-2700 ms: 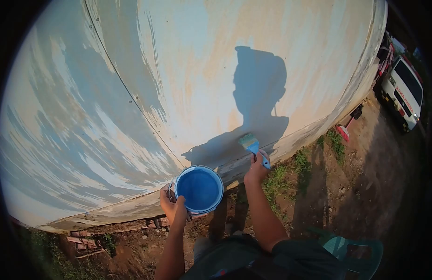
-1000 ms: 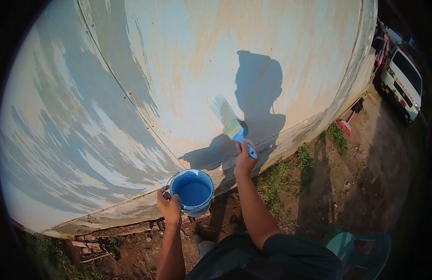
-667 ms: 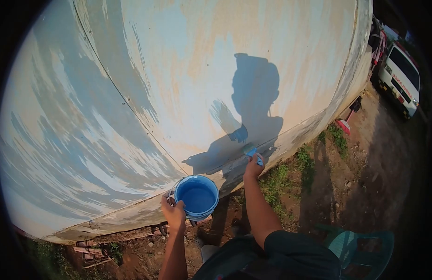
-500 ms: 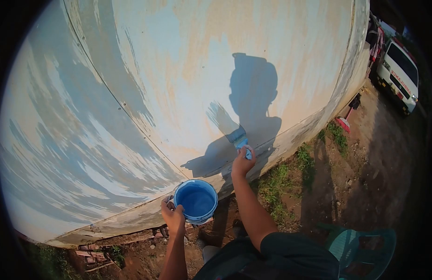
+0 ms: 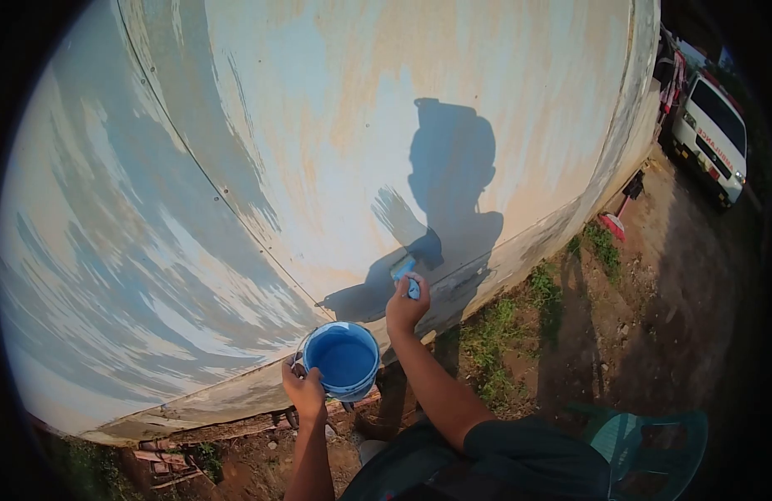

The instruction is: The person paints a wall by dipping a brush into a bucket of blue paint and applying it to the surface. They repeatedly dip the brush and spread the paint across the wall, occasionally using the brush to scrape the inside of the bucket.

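Note:
My right hand [image 5: 408,306] is wrapped round the handle of a blue paintbrush [image 5: 403,267], its bristles pointing up in front of the wall. At lower middle, my left hand [image 5: 304,392] grips the left side of a small bucket [image 5: 343,394], which holds blue paint [image 5: 344,359]. The bucket is held close to the foot of the pale wall [image 5: 319,167]. Grey-blue strokes cover much of the wall's left panel, and a short fresh-looking streak [image 5: 396,210] lies above the brush. My shadow falls over that part of the wall.
A green plastic chair [image 5: 695,451] stands at lower right, close to my body. Weeds [image 5: 494,351] grow along the wall's base. Wood pieces [image 5: 165,459] lie at lower left. A white ambulance [image 5: 716,125] is parked at upper right, with a red broom [image 5: 613,225] nearer.
My right hand has brought the brush left and slightly down, away from the streak and nearer the bucket. The bucket and my left hand have shifted slightly left.

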`<state>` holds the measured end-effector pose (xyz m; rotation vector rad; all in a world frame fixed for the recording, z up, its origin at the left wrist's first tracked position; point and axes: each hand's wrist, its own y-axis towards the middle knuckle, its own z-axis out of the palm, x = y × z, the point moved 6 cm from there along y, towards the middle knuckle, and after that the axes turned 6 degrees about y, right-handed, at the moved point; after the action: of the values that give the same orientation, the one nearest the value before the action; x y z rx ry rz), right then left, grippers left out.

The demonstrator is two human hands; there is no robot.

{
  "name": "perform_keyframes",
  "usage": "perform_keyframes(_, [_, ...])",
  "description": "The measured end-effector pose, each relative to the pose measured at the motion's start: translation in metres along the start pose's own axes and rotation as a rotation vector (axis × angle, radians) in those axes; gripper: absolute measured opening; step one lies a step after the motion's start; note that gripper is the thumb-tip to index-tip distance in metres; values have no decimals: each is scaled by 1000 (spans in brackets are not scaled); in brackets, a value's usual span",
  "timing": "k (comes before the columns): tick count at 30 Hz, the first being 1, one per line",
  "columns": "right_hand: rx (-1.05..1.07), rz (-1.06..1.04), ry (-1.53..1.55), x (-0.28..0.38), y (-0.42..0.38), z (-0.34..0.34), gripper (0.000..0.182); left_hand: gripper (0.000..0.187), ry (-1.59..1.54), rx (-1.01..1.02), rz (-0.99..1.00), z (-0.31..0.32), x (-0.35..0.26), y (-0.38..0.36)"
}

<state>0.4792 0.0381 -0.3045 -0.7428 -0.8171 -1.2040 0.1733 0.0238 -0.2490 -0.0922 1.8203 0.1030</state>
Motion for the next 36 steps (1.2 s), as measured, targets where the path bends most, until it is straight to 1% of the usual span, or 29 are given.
perform_keyframes(1, [105, -156, -123, 16, -11, 20, 12, 44, -22, 5, 3, -1, -2, 3])
perform_keyframes(2, [94, -150, -120, 25, -19, 25, 12, 44, -12, 12, 8, -1, -4, 3])
perform_keyframes(4, [265, -292, 20, 76, -39, 47, 10, 41, 14, -39, -41, -1, -7, 2])
perform_keyframes(5, [341, -290, 74, 84, -43, 45, 8, 41, 18, -35, -37, -1, -8, 2])
perform_keyframes(6, [338, -291, 76, 86, -42, 37, 8, 41, 53, -24, -40, 0, -9, 2])
perform_keyframes(8, [392, -462, 54, 98, -41, 19, 8, 41, 86, -17, -48, 1, -10, 1])
perform_keyframes(9, [350, -369, 72, 89, -31, 7, 8, 41, 54, -16, -48, 2, -10, 1])
perform_keyframes(10, [355, -368, 68, 72, -21, -4, 8, 42, 19, -15, -48, 3, -9, 0])
perform_keyframes(12, [60, 57, 59, 2, 7, -39, 8, 42, 18, -13, -51, 1, 1, 4])
perform_keyframes(13, [63, 58, 52, -9, 12, -41, 8, 42, 21, -8, -46, 0, 2, 3])
perform_keyframes(15, [-160, 254, 111, -35, 22, -48, 8, 42, 18, 8, -60, -1, -3, -3])
perform_keyframes(16, [-153, 253, 116, -19, 20, -32, 8, 43, 19, 26, -65, 0, -8, -3])
perform_keyframes(18, [-60, 83, 98, 24, 3, 6, 14, 43, 1, 25, -67, 1, -10, -4])
perform_keyframes(20, [106, -103, 160, 63, -18, 41, 11, 43, -7, 36, -78, -1, -5, -7])
perform_keyframes(21, [101, -102, 159, 83, -31, 47, 11, 42, 35, 21, -73, -1, 1, -4])
perform_keyframes(23, [315, -291, 223, 128, -53, 68, 7, 42, 77, 10, -63, -2, 3, -3])
perform_keyframes(24, [312, -294, 228, 126, -51, 63, 7, 42, 58, 11, -69, -4, 4, -3])
perform_keyframes(26, [389, -388, 185, 115, -41, 46, 5, 42, 35, 7, -72, -6, 4, -1])
perform_keyframes(27, [404, -478, 92, 101, -34, 32, 7, 42, 17, -4, -65, -11, 6, 0])
perform_keyframes(28, [406, -477, 90, 81, -27, 17, 7, 41, -3, -15, -60, -14, 8, 0])
perform_keyframes(30, [281, -406, -69, 38, -13, -14, 11, 41, -5, -31, -48, -18, -2, -6])
perform_keyframes(31, [289, -410, -66, 19, -6, -27, 11, 41, -7, -48, -31, -20, -7, -6])
perform_keyframes(33, [5, -17, -11, -35, 7, -62, 14, 40, -40, -41, -5, -27, 1, -4])
perform_keyframes(34, [13, -17, -9, -41, 5, -60, 14, 40, -67, -26, 17, -31, 5, -3])
perform_keyframes(36, [-77, 105, -4, -56, 3, -61, 13, 41, -62, -33, 19, -41, 13, -2])
